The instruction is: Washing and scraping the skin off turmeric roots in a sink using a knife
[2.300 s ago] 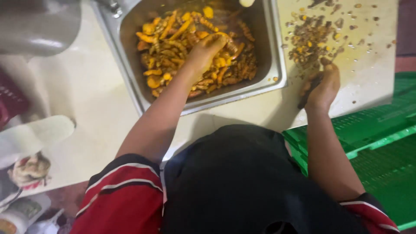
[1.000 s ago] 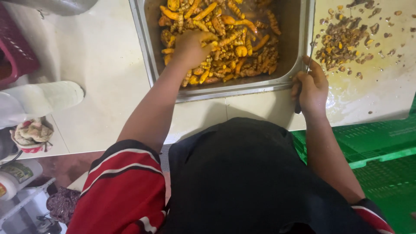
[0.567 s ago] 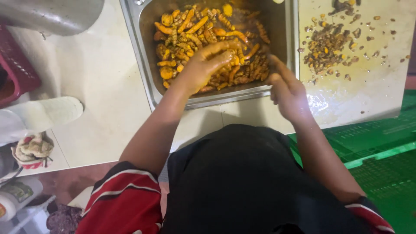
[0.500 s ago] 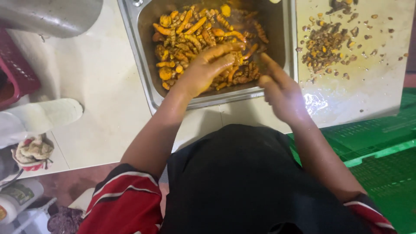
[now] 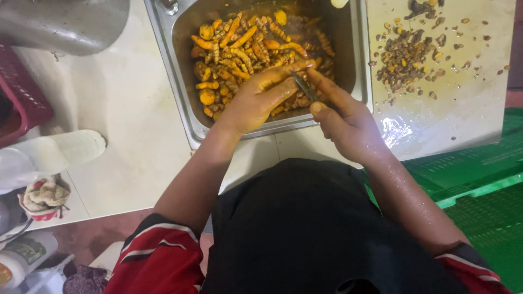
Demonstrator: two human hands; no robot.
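Red basket (image 5: 22, 103): far left edge, on the pale counter (image 5: 125, 120), partly out of frame.
Steel pot (image 5: 65, 24): top left, just beside the tray's corner.
Rag (image 5: 43, 196): lower left, bunched, below a white rounded object I cannot identify.
Tray (image 5: 188, 117): steel, deep, set in the middle of the counter; still holds a full heap of roots.
Roots (image 5: 239, 49): orange-yellow, finger-shaped, knobbly, piled across the tray floor; most look whole and untrimmed.
Left hand (image 5: 259, 100): stained yellow, lying over the near side of the heap, fingers curled together around one root so that only its end shows at the fingertips; closed on it, not flat.
Knife (image 5: 304, 87): small dark blade, between the two hands, its tip at the root in the left hand.
Right hand (image 5: 348, 122): wet, clenched around the knife handle, thumb pushed forward along the blade, just beside the left hand and above the tray's near right corner.
Scraps (image 5: 406, 54): brown and yellow trimmings in a loose pile on the pale board (image 5: 468, 109) to the right of the tray, a wet patch near them.
Progress: judging by the modest scrap pile against the full tray, only a small share is trimmed; most remains.
Green crate (image 5: 479, 185): lower right, ribbed plastic, under the right forearm.
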